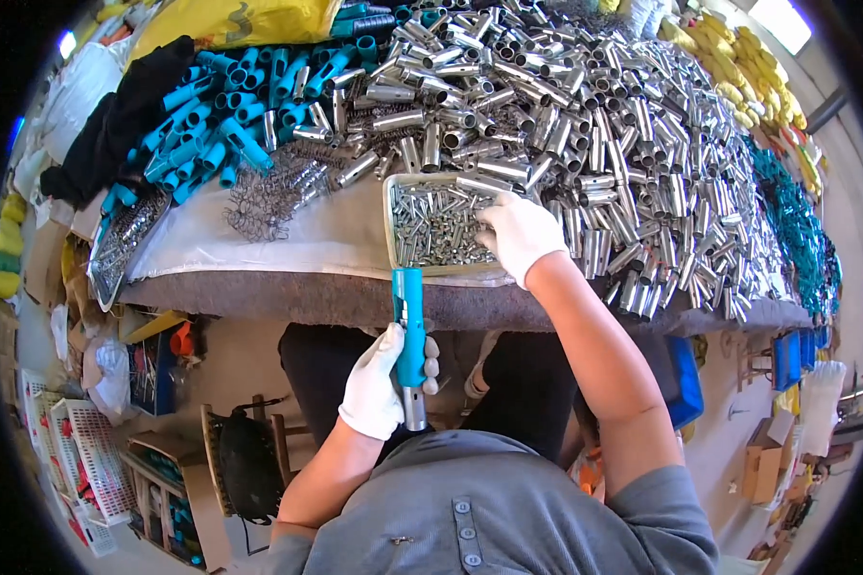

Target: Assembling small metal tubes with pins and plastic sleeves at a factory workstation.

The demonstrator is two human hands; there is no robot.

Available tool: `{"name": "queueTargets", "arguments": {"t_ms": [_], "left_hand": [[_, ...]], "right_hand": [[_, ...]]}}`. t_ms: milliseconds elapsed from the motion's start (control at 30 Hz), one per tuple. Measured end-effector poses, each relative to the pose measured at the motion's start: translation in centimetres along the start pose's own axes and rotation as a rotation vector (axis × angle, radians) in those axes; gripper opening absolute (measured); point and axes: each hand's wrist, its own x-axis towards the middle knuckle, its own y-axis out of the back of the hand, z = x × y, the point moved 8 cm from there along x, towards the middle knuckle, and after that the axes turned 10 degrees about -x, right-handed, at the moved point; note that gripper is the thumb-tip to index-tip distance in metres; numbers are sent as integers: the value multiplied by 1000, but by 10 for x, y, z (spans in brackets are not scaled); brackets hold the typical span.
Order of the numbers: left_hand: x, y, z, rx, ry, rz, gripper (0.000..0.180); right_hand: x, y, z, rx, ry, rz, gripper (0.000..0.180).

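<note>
My left hand (pixel 379 383), in a white glove, grips a blue plastic tube (pixel 409 326) held upright below the table edge, with a short metal tube (pixel 413 407) sticking out of its lower end. My right hand (pixel 518 235), also gloved, reaches into a shallow tray (pixel 390 225) filled with several small metal pins (pixel 436 225); its fingers rest on the pins at the tray's right side. Whether it holds a pin is hidden.
A large heap of shiny metal tubes (pixel 566 125) covers the table behind and right of the tray. Blue plastic tubes (pixel 230 105) and wire springs (pixel 273 196) lie to the left. White baskets (pixel 81 450) and a stool (pixel 244 450) stand on the floor at lower left.
</note>
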Motion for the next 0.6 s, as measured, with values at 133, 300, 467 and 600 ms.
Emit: {"name": "queueTargets", "arguments": {"t_ms": [133,300,467,600], "left_hand": [[-6,-1,8,222,-70,60,38],[-8,-7,7,133,-27,20,39],[2,-7,3,-38,72,19,37],[8,-14,1,-69,110,-38,32]], "right_hand": [[0,-2,-1,-20,0,-64,16],[-4,0,8,127,3,41,10],[-14,10,11,255,-65,171,8],[-35,31,3,306,1,456,7]]}}
